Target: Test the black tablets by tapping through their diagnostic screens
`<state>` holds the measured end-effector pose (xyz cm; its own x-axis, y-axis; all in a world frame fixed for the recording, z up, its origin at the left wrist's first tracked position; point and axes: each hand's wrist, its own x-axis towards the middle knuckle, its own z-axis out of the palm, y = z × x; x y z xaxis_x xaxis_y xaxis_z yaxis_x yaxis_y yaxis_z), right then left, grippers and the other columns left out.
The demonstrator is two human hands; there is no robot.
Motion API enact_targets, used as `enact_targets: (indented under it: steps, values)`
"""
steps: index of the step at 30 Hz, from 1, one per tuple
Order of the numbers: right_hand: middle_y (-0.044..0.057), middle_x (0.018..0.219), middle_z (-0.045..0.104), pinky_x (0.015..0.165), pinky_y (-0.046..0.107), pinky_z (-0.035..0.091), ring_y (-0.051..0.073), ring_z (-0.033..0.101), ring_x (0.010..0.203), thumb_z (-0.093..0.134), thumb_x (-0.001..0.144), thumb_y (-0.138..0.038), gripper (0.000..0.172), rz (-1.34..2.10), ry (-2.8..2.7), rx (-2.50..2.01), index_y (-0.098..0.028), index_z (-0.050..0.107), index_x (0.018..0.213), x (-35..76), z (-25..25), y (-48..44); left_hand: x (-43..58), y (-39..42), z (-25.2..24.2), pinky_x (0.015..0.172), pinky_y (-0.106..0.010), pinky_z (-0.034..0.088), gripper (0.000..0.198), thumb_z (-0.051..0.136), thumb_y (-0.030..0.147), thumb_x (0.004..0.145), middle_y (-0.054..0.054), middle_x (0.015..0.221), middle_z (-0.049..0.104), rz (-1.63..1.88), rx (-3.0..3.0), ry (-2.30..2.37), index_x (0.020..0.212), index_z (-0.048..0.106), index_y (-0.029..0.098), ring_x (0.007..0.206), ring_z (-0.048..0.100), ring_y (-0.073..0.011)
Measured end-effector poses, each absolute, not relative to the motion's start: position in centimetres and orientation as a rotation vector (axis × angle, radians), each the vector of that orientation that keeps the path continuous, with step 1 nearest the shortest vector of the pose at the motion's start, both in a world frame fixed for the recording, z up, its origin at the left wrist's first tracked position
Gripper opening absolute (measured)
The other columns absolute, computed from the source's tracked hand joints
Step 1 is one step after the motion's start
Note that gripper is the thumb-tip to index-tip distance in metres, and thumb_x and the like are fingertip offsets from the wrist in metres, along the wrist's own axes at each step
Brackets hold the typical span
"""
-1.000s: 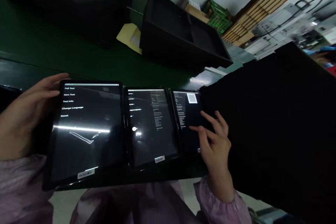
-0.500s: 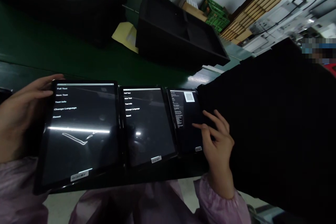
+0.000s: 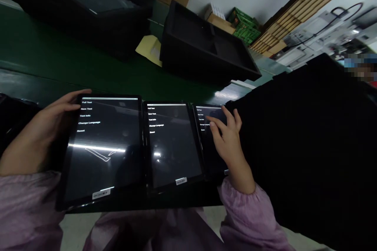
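Three black tablets lie side by side at the table's near edge, each showing a white menu list on a dark screen. My left hand rests on the left edge of the left tablet, fingers stretched along its top corner. The middle tablet is untouched. My right hand hovers over the right tablet, fingers spread, with a fingertip on or just above the menu lines near its top. Neither hand holds anything. Both wrists wear pink sleeves.
A green conveyor belt runs behind the tablets. Two black foam trays and a yellow envelope sit on it. A tall black stack stands right of the tablets. Green crates and cardboard boxes line the far wall.
The middle and right tablets' screens changed from info pages to the plain menu list. My right hand moved up from the right tablet's middle to its top menu lines. My left hand stayed put.
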<state>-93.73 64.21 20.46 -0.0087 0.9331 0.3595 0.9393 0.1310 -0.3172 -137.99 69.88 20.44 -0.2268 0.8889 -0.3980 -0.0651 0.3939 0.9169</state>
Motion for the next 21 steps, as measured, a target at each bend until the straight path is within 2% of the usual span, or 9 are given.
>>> enact_targets:
  steps: [3,7,12,15,18,21]
  values:
    - [0.008,0.165,0.037,0.121,0.073,0.028,0.043,0.013,0.158,0.039,0.107,-0.051,0.047,0.004,-1.947,-1.811,-0.027,0.076,0.122,-93.6,20.1,64.6,-138.4,69.9,20.0,0.062,-0.023,0.056,0.062,0.073,0.024,0.061,0.003,0.103,0.077,1.081,0.754,1.504,0.123,0.077,0.032,0.092,0.067,-0.023]
    - [0.009,0.166,0.035,0.119,0.076,0.028,0.046,0.011,0.158,0.037,0.107,-0.052,0.051,0.006,-1.977,-1.827,-0.025,0.077,0.122,-93.9,20.0,64.9,-138.1,69.6,20.2,0.067,-0.026,0.057,0.06,0.074,0.025,0.059,0.002,0.104,0.076,1.098,0.756,1.477,0.118,0.077,0.031,0.095,0.066,-0.0246]
    - [0.005,0.17,0.028,0.123,0.072,0.026,0.041,0.01,0.16,0.036,0.109,-0.049,0.046,0.073,-2.131,-1.626,-0.029,0.072,0.13,-97.9,21.2,64.4,-138.2,69.6,20.2,0.079,-0.03,0.06,0.057,0.074,0.026,0.057,0.002,0.103,0.077,1.122,0.766,1.441,0.114,0.078,0.03,0.102,0.066,-0.0267]
    - [0.005,0.173,0.022,0.123,0.071,0.028,0.041,0.004,0.161,0.037,0.109,-0.047,0.044,0.185,-2.257,-1.547,-0.029,0.069,0.135,-100.6,21.4,64.7,-138.3,69.5,20.1,0.092,-0.037,0.059,0.058,0.073,0.026,0.056,0.0,0.103,0.077,1.124,0.731,1.428,0.114,0.078,0.028,0.104,0.066,-0.0296]
    - [0.007,0.172,0.026,0.122,0.074,0.027,0.045,0.005,0.16,0.039,0.109,-0.046,0.045,0.145,-2.31,-1.514,-0.026,0.071,0.132,-101.8,21.0,65.2,-138.5,69.3,19.6,0.104,-0.042,0.054,0.055,0.074,0.027,0.058,-0.001,0.105,0.077,1.165,0.752,1.377,0.113,0.077,0.026,0.11,0.065,-0.0316]
    - [0.008,0.17,0.032,0.122,0.075,0.026,0.045,0.012,0.159,0.04,0.109,-0.045,0.044,0.09,-2.276,-1.455,-0.025,0.073,0.128,-101.6,20.7,65.3,-138.8,69.1,18.9,0.106,-0.04,0.051,0.056,0.075,0.026,0.059,-0.002,0.107,0.076,1.191,0.774,1.3,0.115,0.076,0.023,0.112,0.064,-0.0301]
